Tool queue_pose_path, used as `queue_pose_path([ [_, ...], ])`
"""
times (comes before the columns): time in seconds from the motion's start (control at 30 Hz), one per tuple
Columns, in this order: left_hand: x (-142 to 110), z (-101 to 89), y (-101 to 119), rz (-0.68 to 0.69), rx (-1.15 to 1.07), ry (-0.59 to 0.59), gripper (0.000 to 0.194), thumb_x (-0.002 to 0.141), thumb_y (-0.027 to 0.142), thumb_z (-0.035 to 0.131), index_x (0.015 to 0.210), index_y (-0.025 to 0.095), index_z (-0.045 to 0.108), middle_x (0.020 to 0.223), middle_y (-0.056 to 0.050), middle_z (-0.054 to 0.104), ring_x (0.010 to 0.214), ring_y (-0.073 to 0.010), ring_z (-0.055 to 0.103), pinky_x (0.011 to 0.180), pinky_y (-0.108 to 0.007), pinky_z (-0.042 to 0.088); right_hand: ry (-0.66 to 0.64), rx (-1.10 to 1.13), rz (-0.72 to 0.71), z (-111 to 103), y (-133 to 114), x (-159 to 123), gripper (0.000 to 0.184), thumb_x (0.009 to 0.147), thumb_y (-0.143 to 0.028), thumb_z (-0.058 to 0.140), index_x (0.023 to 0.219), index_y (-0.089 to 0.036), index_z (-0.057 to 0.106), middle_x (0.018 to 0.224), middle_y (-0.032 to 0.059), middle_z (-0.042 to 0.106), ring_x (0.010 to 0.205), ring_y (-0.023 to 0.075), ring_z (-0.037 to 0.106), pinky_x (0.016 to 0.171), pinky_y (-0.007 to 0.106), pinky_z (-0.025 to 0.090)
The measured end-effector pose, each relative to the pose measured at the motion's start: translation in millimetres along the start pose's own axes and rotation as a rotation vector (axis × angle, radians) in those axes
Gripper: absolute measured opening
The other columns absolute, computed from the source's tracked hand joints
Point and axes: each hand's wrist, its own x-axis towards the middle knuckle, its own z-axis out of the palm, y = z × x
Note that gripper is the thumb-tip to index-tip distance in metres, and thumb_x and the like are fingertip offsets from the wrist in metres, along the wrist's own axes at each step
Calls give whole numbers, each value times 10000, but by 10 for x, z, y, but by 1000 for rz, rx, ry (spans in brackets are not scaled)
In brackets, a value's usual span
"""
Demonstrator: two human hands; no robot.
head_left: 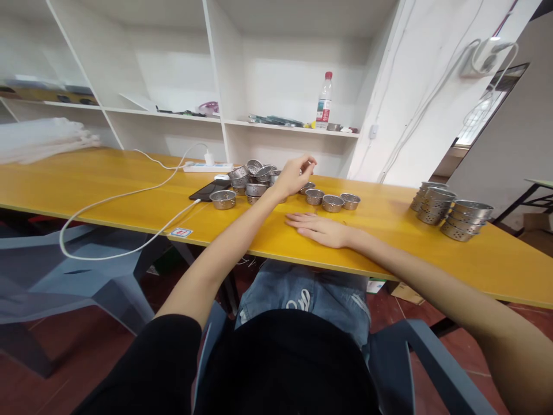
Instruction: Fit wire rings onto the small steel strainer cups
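Note:
Over the row of small perforated metal cups, my left hand (296, 174) hangs with its fingers loosely bent and slightly apart from the thumb. Nothing shows between them. Just below it, a cup (306, 187) is partly hidden, and beside that stand a cup (315, 197), another cup (333, 203) and one more cup (350, 201). To the left of my left wrist, several like cups are piled in a heap (256, 189), with a single cup (223, 199) at its front. My right hand (319, 229) lies flat on the yellow table (375, 230), palm down, in front of the row.
At the right stand several stacks of metal cups (436, 204). A phone (209, 190) lies left of the heap, its white cable (125, 253) looping over the front edge. Behind is a power strip (207, 167); a bottle (324, 102) stands on the shelf.

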Motion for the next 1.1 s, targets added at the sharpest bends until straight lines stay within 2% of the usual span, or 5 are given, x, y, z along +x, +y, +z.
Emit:
queue_pose_path([
  [0.27,-63,81,-30,31,59,-76,172,1018,261,521,1048,164,660,843,-45,721,761,-157,646,728,-280,468,159,75,102,-111,-4,-407,464,1059,-517,579,1381,-223,738,1496,95,616,1456,288,529,1274,465,362],
  [0.43,-93,135,-47,65,104,-134,199,1005,272,507,1036,164,671,844,-52,721,755,-171,635,743,-300,465,386,-61,55,-208,22,-375,312,1006,-436,663,1102,-188,827,1171,113,771,1057,246,724,993,368,544],
  [0.53,-101,162,-50,70,128,-144,212,1006,280,496,1038,166,672,869,-62,730,781,-183,646,761,-309,473,505,-229,233,-346,60,-342,225,967,-313,669,867,-166,806,892,83,765,799,199,681,799,310,513],
  [0.83,-103,168,-72,72,176,-190,237,999,258,485,1100,162,677,904,-75,746,808,-197,659,791,-318,489,80,-617,768,-524,-132,168,195,903,-155,637,934,-117,825,927,168,766,831,268,708,716,302,459],
  [1.1,-127,207,-88,74,195,-221,229,994,249,499,1094,160,683,933,-80,755,814,-195,661,814,-323,502,24,-402,549,-527,-48,-30,221,817,-31,638,845,-144,827,926,80,791,835,213,718,796,266,497],
])
